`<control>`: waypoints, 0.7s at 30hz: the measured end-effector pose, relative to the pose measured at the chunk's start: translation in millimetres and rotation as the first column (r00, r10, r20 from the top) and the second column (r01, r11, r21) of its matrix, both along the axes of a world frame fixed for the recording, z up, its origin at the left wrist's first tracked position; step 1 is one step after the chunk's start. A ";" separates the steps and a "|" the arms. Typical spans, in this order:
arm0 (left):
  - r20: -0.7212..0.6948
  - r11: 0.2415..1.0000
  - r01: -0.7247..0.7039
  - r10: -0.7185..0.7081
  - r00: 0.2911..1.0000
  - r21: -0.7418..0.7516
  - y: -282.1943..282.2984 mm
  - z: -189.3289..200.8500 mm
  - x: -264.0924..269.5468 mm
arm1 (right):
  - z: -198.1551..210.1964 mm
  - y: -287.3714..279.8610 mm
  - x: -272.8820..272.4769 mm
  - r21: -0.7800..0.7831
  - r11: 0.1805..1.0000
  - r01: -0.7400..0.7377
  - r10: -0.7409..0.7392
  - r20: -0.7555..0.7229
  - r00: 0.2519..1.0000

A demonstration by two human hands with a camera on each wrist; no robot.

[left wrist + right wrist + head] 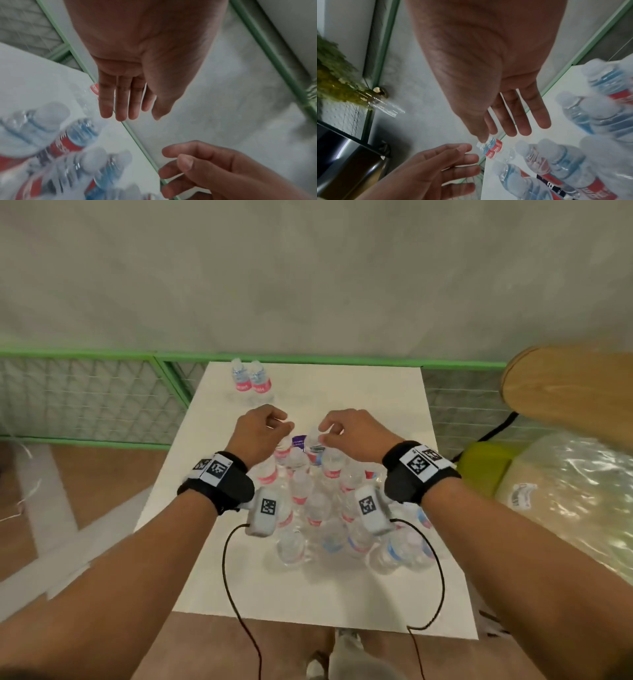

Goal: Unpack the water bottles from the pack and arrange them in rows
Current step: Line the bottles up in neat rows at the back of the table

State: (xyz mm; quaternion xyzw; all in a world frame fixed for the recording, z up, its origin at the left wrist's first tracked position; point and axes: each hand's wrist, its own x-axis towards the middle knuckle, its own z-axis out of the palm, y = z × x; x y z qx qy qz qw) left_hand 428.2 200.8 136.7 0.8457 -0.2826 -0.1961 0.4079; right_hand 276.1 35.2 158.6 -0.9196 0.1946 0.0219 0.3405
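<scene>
A shrink-wrapped pack of water bottles (318, 508) with red and blue labels lies in the middle of the white table (363, 392). Two loose bottles (251, 380) stand side by side at the table's far left. Both hands hover over the pack's far end, a little apart. My left hand (279, 424) has its fingers loosely bent and holds nothing; in the left wrist view its fingers (120, 108) hang straight above the bottles (73, 139). My right hand (327, 429) is also empty, with relaxed fingers (522, 121) over the pack (565, 162).
A green mesh fence (89, 398) runs behind and left of the table. At the right are a round wooden board (568, 385), a green seat (486, 467) and a plastic-wrapped bundle (575, 494). Black cables (227, 570) hang from the wrist cameras over the table's near edge.
</scene>
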 end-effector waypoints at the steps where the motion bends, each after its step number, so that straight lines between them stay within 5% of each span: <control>1: 0.020 0.999 -0.006 0.006 1.000 0.033 -3.6 -2.1 13.3 | -4.2 -2.1 14.7 -0.013 1.000 -0.015 0.015 -0.002 1.000; 6: 0.064 0.984 0.000 -0.011 0.998 0.176 -20.8 -14.9 62.5 | -32.0 -8.2 69.1 -0.121 0.991 -0.055 0.039 -0.129 0.991; 12: 0.100 0.911 0.199 -0.250 0.963 0.362 -39.8 -29.3 98.7 | -55.0 -10.9 99.9 -0.335 0.934 -0.127 0.021 -0.302 0.953; 21: 0.088 0.750 0.410 -0.524 0.847 0.519 -51.9 -50.8 110.1 | -57.9 -3.9 111.6 -0.409 0.904 -0.121 -0.049 -0.380 0.924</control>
